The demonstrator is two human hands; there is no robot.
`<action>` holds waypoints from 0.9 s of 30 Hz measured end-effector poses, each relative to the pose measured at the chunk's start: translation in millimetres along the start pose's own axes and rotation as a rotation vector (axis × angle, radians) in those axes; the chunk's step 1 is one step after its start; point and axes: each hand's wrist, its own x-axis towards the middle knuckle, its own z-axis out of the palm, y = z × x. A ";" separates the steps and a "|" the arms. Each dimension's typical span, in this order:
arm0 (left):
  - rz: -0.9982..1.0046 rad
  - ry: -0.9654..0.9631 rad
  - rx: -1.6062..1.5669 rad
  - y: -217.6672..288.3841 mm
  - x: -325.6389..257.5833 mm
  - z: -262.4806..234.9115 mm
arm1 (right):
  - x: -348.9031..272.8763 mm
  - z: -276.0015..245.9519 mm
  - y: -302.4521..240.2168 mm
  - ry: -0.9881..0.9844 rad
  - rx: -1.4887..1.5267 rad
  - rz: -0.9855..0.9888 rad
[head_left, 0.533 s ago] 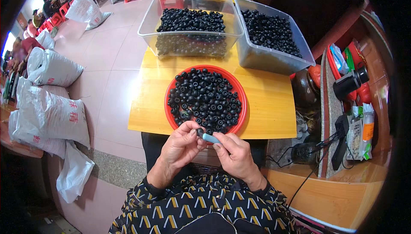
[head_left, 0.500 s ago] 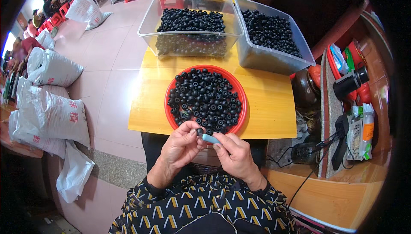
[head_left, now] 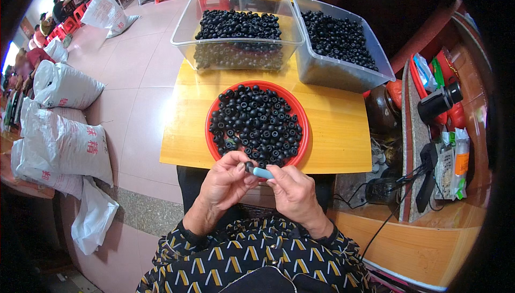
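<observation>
Just over the near rim of a round red tray (head_left: pixel 306 137), my two hands meet. My left hand (head_left: pixel 221 184) is closed, pinching a small black round piece (head_left: pixel 248 166) between thumb and fingertips. In my right hand (head_left: pixel 294 193) is a small light-blue-handled tool (head_left: pixel 263 173), gripped near its end. The tool's short metal tip touches the black piece; its exact shape is too small to make out. Many black round pieces (head_left: pixel 257 124), several with round holes facing up, lie in the tray.
Two clear plastic bins (head_left: pixel 185 42) (head_left: pixel 343 75) of black pieces stand behind the tray on the yellow table (head_left: pixel 338 126). White sacks (head_left: pixel 64 143) are stacked at left. Right, a shelf holds a black cylinder (head_left: pixel 440 103), packets and cables (head_left: pixel 410 177). People sit far left.
Both hands stay at the tray's near rim with the black piece and the blue-handled tool. Only a slight shift of the fingers and view shows.
</observation>
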 end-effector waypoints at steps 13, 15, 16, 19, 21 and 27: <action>-0.054 -0.030 -0.006 3.6 -0.9 5.9 | 12.2 4.3 6.9 0.007 0.448 0.339; -0.061 -0.011 0.010 1.1 -1.2 7.2 | 13.2 2.8 1.7 -0.038 0.513 0.391; -0.062 -0.012 0.012 0.1 -1.8 6.6 | 13.2 6.8 0.2 -0.045 0.661 0.429; -0.053 0.001 0.026 -2.2 -3.4 4.3 | 16.9 13.1 -6.3 -0.076 0.937 0.538; -0.061 0.020 0.062 -2.6 -3.4 5.1 | 19.1 13.6 -7.6 -0.121 0.850 0.505; -0.070 0.020 0.073 -5.5 -3.7 3.6 | 19.3 7.2 -8.0 -0.162 0.912 0.531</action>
